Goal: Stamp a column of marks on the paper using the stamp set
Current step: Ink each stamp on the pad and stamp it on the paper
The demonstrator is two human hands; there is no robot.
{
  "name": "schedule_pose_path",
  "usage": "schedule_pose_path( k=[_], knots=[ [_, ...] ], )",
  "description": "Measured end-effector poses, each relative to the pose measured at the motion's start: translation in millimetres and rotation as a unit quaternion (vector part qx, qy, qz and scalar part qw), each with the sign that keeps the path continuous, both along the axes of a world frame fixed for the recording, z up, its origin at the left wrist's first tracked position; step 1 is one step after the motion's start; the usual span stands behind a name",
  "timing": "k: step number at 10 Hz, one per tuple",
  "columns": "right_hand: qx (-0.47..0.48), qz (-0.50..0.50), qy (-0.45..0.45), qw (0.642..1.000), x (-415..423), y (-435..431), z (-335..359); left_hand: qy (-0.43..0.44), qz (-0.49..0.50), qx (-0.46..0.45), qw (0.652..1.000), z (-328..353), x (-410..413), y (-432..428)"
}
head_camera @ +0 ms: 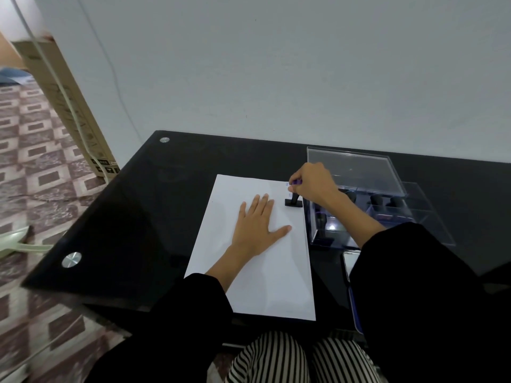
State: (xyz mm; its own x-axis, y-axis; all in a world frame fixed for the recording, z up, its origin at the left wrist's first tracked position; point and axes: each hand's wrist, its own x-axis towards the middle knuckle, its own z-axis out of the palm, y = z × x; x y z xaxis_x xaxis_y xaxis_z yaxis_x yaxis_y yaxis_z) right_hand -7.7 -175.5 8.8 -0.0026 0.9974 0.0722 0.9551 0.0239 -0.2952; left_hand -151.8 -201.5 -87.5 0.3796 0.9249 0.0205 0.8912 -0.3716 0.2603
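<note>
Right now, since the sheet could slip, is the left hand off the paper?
No, the left hand lies flat on the paper, fingers straight.

White paper (257, 272), black stamp (293, 202), black table (132, 217).

My left hand (260, 222) lies flat, palm down, on the paper (265, 288). Its fingers are straight and close together, pointing away from me, and the thumb is spread out to the right. The wrist is bare and straight, and the forearm runs back toward me into my loose black left sleeve (190, 302). My right hand (312, 183) is farther out and to the right, knuckles up, with the fingers curled down round the top of a stamp (294, 201) held upright. The right wrist bends a little, and the bare forearm slants back to the right into my black right sleeve (420, 272). The two hands are near each other but apart.
</note>
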Motion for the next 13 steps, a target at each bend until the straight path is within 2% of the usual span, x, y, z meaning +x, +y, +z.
schedule_pose_path(
  k=[6,9,13],
  knots=[
    [-0.001,-0.008,-0.010,1.000,-0.2,-1.4,-5.4,-0.001,-0.002,0.004,1.000,-1.6,-0.3,1.1],
    [0.006,-0.022,-0.127,0.992,-5.4,-4.7,-9.7,-0.004,0.001,0.009,1.000,-3.5,0.8,1.5],
    [-0.012,-0.025,-0.146,0.989,-2.9,7.6,-9.4,-0.005,-0.001,0.005,1.000,-2.6,0.7,0.6]
  ],
)
